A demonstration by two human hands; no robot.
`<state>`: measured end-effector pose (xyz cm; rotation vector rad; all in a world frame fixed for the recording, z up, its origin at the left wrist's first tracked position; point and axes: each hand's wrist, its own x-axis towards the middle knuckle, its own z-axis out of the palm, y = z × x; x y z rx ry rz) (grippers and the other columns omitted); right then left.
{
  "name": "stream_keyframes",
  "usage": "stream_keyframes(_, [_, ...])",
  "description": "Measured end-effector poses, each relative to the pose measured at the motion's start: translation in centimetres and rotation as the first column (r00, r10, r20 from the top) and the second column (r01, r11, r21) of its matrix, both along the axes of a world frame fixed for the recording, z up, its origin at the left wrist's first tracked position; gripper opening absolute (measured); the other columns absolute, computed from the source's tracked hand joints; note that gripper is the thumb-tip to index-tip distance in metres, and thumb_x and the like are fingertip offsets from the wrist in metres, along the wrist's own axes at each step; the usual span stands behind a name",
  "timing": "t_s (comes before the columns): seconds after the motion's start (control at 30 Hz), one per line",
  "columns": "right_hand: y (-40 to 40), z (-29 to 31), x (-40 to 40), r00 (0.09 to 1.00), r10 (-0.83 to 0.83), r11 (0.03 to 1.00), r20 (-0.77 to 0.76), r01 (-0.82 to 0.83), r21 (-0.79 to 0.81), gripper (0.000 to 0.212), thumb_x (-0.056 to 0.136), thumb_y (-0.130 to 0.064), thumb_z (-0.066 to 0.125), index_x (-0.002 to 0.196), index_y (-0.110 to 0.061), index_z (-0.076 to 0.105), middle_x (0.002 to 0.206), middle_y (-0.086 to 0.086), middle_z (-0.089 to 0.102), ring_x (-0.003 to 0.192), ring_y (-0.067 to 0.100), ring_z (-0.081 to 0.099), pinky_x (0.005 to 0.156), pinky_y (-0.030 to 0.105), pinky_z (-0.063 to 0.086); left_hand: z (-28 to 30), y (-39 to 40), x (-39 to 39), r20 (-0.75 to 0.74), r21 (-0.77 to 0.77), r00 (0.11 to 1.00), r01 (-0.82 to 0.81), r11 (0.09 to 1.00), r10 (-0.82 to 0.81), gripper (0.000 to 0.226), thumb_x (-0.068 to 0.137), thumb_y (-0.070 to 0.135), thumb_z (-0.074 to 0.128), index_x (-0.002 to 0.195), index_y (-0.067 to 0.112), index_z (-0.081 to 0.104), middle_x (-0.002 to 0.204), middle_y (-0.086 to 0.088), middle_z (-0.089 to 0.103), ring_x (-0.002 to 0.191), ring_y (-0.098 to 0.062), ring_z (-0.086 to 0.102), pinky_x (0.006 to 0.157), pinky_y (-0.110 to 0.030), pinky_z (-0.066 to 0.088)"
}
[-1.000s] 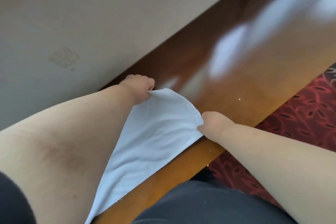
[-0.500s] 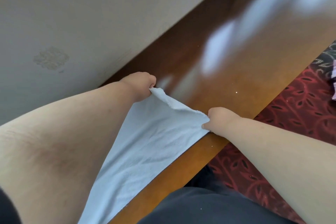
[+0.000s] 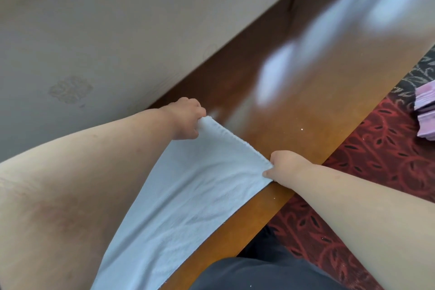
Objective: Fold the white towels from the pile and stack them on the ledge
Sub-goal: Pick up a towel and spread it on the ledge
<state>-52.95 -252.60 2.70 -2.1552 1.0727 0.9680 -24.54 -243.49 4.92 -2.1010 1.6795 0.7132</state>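
On the wooden ledge (image 3: 306,92), left hand (image 3: 186,120) and right hand (image 3: 284,167) pinch the white towel (image 3: 188,195) corners

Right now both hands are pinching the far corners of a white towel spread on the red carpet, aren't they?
Not quite. The head view shows the left hand and right hand pinching the white towel, but it lies on the wooden ledge, not the carpet.

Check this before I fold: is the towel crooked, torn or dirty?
Nothing stands out. The white towel lies flat on the wooden ledge, its far edge pulled straight between the left hand and right hand. No tears or stains show.
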Motion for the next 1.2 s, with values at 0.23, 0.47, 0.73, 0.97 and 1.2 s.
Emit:
stream_keyframes(0.23, [-1.2,-0.3,0.4,0.999,0.016,1.000,0.033,-0.016,-0.013,0.022,0.096,-0.037,0.057,0.102,-0.016,0.050,0.093,-0.002,0.052,0.087,0.019,0.052,0.057,0.026,0.036,1.2,-2.8,1.8,0.103,-0.011,0.993,0.060,0.998,-0.058,0.019,0.085,0.029,0.062,0.103,0.026,0.056,0.097,0.003,0.055,0.094,-0.024,0.053,0.074,-0.034,0.047])
stream_keyframes(0.47, [-0.6,-0.7,-0.3,0.979,-0.143,0.989,0.149,0.145,-0.003,0.012,0.094,-0.024,0.056,0.102,-0.022,0.047,0.089,-0.001,0.057,0.076,0.015,0.056,0.053,0.025,0.038,-0.9,-4.3,0.0,0.341,-0.050,0.940,0.032,0.998,-0.013,0.027,0.091,0.032,0.059,0.115,0.023,0.051,0.119,-0.005,0.052,0.115,-0.028,0.048,0.090,-0.042,0.042])
stream_keyframes(0.73, [0.7,-1.0,-0.1,0.953,-0.216,0.975,0.215,0.223,-0.012,0.025,0.099,-0.017,0.053,0.124,-0.018,0.050,0.087,0.002,0.059,0.072,0.018,0.057,0.056,0.028,0.046,-1.0,-3.6,0.4,0.350,0.028,0.932,0.094,0.995,-0.098,0.026,0.094,0.041,0.056,0.115,0.025,0.059,0.125,-0.003,0.046,0.119,-0.026,0.041,0.092,-0.039,0.043])
stream_keyframes(0.97, [1.5,0.6,-0.4,0.904,-0.253,0.967,0.344,0.238,0.087,0.009,0.089,-0.019,0.056,0.094,-0.025,0.052,0.081,-0.001,0.058,0.066,0.012,0.051,0.051,0.023,0.038,1.8,-0.9,0.5,0.116,-0.166,0.993,0.015,0.986,0.004,0.026,0.089,0.014,0.059,0.110,0.022,0.047,0.100,-0.008,0.060,0.075,-0.026,0.050,0.066,-0.035,0.040])
stream_keyframes(1.2, [4.8,4.6,0.2,0.824,-0.285,0.959,0.490,0.244,0.148,0.004,0.086,-0.037,0.064,0.083,-0.037,0.062,0.075,-0.012,0.062,0.056,0.002,0.053,0.046,0.014,0.037,5.7,7.2,3.1,0.181,-0.218,0.983,0.018,0.976,0.023,0.027,0.095,0.034,0.048,0.117,0.019,0.055,0.116,-0.008,0.050,0.110,-0.030,0.046,0.089,-0.039,0.043])
